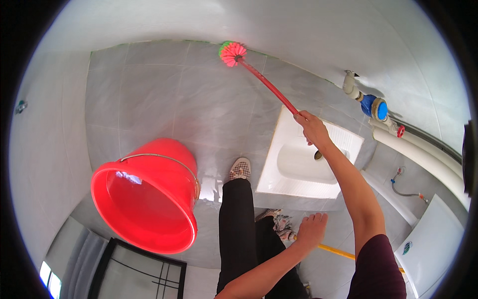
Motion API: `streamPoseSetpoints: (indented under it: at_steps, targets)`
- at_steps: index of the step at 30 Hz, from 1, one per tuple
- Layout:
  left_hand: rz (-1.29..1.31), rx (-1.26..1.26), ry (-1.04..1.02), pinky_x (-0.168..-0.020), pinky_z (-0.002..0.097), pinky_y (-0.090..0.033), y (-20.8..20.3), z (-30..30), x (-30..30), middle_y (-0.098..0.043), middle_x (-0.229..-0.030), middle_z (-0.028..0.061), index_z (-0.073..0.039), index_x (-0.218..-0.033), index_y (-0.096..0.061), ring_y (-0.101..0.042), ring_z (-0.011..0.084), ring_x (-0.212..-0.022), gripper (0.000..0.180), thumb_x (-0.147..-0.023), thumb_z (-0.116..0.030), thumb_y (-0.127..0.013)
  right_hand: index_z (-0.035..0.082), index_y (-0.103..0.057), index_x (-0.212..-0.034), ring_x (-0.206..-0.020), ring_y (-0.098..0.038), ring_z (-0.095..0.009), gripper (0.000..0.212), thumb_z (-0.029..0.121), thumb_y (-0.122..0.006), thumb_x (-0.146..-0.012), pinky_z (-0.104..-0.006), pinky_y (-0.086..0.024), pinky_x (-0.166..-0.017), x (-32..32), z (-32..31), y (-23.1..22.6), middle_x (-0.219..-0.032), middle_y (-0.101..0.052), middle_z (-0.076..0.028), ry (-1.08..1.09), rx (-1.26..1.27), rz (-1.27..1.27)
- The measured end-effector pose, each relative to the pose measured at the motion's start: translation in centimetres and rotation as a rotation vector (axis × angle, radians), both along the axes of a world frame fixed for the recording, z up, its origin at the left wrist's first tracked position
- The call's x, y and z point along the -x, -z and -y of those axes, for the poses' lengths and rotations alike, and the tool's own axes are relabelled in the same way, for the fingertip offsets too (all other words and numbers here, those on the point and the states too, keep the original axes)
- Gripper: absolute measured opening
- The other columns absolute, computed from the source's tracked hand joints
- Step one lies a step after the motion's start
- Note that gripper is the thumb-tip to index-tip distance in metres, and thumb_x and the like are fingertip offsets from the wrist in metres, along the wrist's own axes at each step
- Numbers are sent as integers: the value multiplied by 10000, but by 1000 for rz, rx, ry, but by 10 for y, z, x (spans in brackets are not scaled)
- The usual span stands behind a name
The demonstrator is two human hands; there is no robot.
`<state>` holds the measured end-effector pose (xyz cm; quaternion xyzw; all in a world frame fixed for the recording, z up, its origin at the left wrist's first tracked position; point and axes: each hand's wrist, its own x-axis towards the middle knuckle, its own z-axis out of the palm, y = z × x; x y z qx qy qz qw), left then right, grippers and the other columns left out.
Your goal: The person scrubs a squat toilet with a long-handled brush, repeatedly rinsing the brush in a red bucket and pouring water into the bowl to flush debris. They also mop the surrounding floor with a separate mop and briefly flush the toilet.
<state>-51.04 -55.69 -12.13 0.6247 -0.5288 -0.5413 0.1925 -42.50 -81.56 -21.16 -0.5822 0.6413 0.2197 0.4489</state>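
Observation:
My right hand [313, 129] is closed around the red handle of a toilet brush [271, 86]. The handle reaches away to the upper left. Its round pink and green bristle head rests where the grey tiled floor meets the far wall. Below that arm, my left hand [312, 230] hangs with its fingers loosely stretched and holds nothing I can see. Behind the left hand runs a yellow pole [338, 251], with a ragged grey mop head [284, 225] at its left end. Beneath my right hand lies a white squat toilet [298, 188] set in the floor.
At the left stands a big red bucket [147, 147] with a wire handle and water inside. A pipe with a blue water meter [374, 107] and a red valve runs along the right wall. A white cistern [431, 246] sits lower right. Shiny wet patches mark the floor.

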Motion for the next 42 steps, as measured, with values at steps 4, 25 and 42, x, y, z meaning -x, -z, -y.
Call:
streamPoseSetpoints:
  at_steps: [4, 25, 42]
  targets:
    - [-43, 45, -52, -761, 401, -459, -9, 10, -9, -580, -940, 102, -23, -1127, -507, -590, 275, -897, 349, -816, -150, -603, 89, -538, -1108, -803, -620, -378, 328, 352, -487, -920, -451, -486, -701, -4, 2, 72, -833, -636, -191, -163, 347, 80]
    - [-30, -57, -249, -747, 394, -472, 14, 44, -67, -571, -942, 102, -40, -1144, -496, -592, 263, -892, 375, -803, -134, -620, 210, -586, -1059, -919, -590, -340, 290, 389, -393, -936, -438, -442, -789, -268, 49, 55, -941, -639, -88, -517, 232, 170]
    - [-135, -97, -381, -725, 400, -484, 11, 62, -83, -572, -925, 107, -33, -1154, -514, -605, 268, -864, 356, -825, -150, -585, 176, -588, -1111, -905, -594, -259, 334, 416, -434, -938, -374, -434, -777, -304, 53, 74, -923, -630, -86, -555, 233, 224]
